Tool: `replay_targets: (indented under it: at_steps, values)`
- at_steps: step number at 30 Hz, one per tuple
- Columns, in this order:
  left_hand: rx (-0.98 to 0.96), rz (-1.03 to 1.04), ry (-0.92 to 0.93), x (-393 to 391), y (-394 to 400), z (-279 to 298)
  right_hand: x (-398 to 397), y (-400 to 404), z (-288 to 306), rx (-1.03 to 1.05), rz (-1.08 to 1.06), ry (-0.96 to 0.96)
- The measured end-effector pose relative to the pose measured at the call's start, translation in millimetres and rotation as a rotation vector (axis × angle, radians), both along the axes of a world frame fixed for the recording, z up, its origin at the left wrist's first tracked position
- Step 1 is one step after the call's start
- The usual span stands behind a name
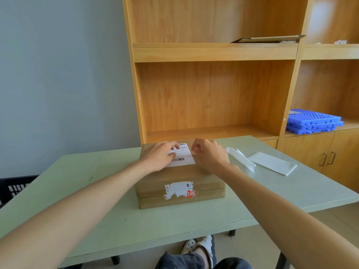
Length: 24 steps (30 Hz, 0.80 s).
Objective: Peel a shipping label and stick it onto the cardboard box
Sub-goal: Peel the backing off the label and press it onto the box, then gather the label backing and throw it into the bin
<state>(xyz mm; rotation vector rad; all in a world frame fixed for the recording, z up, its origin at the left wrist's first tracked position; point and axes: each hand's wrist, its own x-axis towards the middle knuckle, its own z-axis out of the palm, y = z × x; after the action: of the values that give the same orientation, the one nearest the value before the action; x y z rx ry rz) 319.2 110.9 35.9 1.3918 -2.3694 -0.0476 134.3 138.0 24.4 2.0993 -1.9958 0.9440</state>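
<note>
A brown cardboard box [180, 177] stands in the middle of the pale green table [108, 216]. A white shipping label [184, 156] with barcodes lies flat on the box's top. My left hand [161, 155] rests palm down on the label's left part, fingers spread and pressing on it. My right hand [209, 152] hovers just right of the label over the box's top, fingers loosely curled, holding nothing. A torn old sticker [179, 189] with a red patch sits on the box's front face.
Two white backing sheets [272, 163] lie on the table right of the box. A wooden shelf unit [213, 84] stands behind the table, with blue plastic trays [313, 121] on its right. A black crate [13, 188] sits at the left edge.
</note>
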Motion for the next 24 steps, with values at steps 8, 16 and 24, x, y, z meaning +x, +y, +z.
replay_targets:
  at_steps: [8, 16, 24]
  values:
    - [-0.254, 0.037, 0.295, -45.1, -16.1, 29.2, -18.4, -16.2, 34.9, -0.156, 0.004, -0.075]
    - [-0.218, -0.042, 0.348, -115.8, -44.4, 32.5, -81.9, -29.3, 49.6, -0.204, -0.108, -0.05]
    - [-0.214, -0.057, 0.319, -195.0, -70.1, 6.4, -152.4, -37.1, 6.4, -0.156, -0.238, -0.105]
